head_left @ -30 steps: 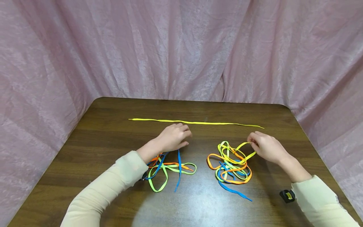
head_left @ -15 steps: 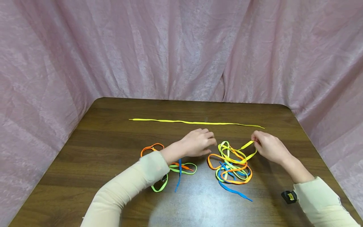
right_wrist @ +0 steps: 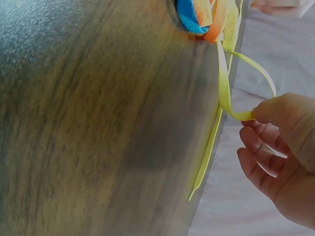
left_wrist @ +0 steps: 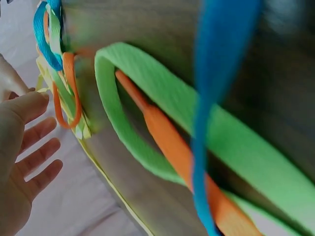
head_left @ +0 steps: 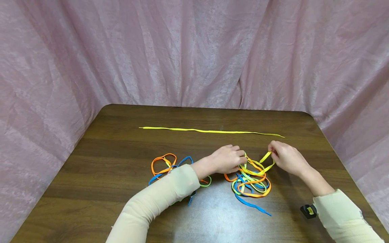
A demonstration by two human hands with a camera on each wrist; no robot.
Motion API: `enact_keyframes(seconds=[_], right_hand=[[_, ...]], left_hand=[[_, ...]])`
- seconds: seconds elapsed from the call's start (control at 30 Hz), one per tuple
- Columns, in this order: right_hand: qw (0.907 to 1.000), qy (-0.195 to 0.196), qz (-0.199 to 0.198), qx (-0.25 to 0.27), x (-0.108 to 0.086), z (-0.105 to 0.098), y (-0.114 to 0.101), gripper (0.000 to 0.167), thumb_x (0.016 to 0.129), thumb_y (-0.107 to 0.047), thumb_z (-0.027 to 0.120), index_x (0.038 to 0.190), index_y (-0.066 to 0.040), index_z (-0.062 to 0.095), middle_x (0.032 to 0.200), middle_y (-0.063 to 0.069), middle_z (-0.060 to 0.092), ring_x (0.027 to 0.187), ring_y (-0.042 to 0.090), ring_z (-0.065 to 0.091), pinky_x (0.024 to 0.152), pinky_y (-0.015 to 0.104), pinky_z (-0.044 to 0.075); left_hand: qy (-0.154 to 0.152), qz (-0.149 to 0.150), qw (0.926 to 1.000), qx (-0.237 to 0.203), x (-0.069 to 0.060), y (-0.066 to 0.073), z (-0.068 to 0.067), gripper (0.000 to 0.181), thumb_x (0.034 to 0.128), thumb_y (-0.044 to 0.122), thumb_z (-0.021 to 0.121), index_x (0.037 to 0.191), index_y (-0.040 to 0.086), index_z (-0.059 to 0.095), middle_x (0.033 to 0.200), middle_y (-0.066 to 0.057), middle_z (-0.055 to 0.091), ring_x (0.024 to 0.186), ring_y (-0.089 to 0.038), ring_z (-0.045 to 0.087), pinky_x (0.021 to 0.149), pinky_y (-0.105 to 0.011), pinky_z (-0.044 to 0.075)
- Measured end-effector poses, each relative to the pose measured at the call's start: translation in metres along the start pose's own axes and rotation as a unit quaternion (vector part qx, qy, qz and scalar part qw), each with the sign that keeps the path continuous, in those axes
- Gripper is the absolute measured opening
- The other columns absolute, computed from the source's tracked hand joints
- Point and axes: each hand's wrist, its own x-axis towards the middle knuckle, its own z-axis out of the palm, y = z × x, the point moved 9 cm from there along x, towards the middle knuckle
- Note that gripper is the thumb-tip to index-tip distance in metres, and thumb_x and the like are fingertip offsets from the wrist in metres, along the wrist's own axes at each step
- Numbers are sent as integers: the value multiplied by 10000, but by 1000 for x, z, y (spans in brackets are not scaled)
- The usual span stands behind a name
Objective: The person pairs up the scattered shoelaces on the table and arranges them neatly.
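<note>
My right hand [head_left: 287,158] pinches a loop of yellow shoelace [head_left: 266,156] between thumb and forefinger, lifted at the right side of a tangle. Blue, orange and green shoelaces lie mixed in that tangle, a blue end [head_left: 258,208] trailing to the front. Over the tangle's left edge hovers my left hand [head_left: 228,159]. The left wrist view shows that hand's fingers [left_wrist: 42,150] spread and loosely bent; whether they touch a lace cannot be made out. In the right wrist view the held yellow lace [right_wrist: 225,93] runs from the pinch up to the tangle.
A single yellow shoelace [head_left: 194,130] stretches straight across the far part of the wooden table [head_left: 100,189]. A second tangle, with an orange loop [head_left: 153,162], lies left, partly under my left forearm. Pink curtains [head_left: 194,54] hang behind and at both sides.
My left hand has moved right, from above the left tangle to the right tangle's left edge. My right hand keeps its pinch on the yellow lace and has barely shifted.
</note>
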Motion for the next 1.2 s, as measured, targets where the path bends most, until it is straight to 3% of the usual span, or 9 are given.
enact_keyframes(seconds=[0.2, 0.33, 0.43, 0.6, 0.73, 1.0, 1.2], right_hand=[[10000, -29, -3, 19, 0, 3, -2, 197, 707, 53, 636, 785, -92, 529, 658, -47, 460, 568, 85, 404, 492, 249, 332], [10000, -24, -57, 23, 1, 4, -4, 197, 708, 55, 640, 780, -92, 530, 657, -48, 461, 563, 80, 399, 491, 241, 331], [10000, -43, -75, 43, 1, 4, -6, 195, 712, 53, 639, 781, -92, 529, 657, -50, 459, 563, 78, 397, 493, 240, 329], [10000, -70, -42, 56, 0, 5, -6, 193, 715, 51, 634, 781, -97, 530, 661, -53, 458, 568, 79, 399, 500, 246, 331], [10000, -29, -65, 29, 0, 4, -7, 191, 712, 52, 629, 777, -98, 529, 662, -53, 459, 570, 79, 403, 503, 251, 334], [9999, 130, -110, 12, -3, 1, -4, 197, 702, 58, 644, 816, -77, 557, 683, -40, 497, 575, 80, 422, 498, 260, 360], [9994, 271, -195, -48, -5, -1, -5, 189, 699, 63, 650, 808, -77, 585, 717, -22, 543, 590, 85, 443, 496, 273, 389]], left_hand=[[-38, 106, 9998, 144, 12, 14, 5, 183, 902, 296, 523, 1050, 260, 626, 1007, 96, 596, 909, -121, 538, 712, -246, 436], [-296, 110, 9992, 238, 17, 21, 11, 188, 932, 269, 474, 1031, 294, 632, 1019, 115, 603, 927, -114, 546, 722, -244, 444], [-535, 95, 9982, 235, 18, 24, 16, 201, 945, 241, 456, 985, 310, 640, 1009, 128, 612, 918, -109, 552, 712, -242, 440], [-551, 99, 9980, 286, 18, 26, 17, 187, 923, 211, 492, 909, 324, 640, 990, 146, 629, 911, -95, 572, 734, -250, 443], [-348, 112, 9980, 507, 16, 26, 10, 199, 928, 216, 484, 902, 328, 647, 955, 144, 628, 868, -82, 580, 703, -240, 436], [771, -115, 9916, 1028, 0, 18, -24, 253, 933, 200, 477, 813, 318, 665, 820, 139, 601, 726, -69, 560, 565, -203, 368], [981, -237, 9903, 955, -18, 10, -39, 237, 920, 158, 490, 798, 276, 656, 803, 123, 595, 683, -74, 530, 552, -202, 339]])
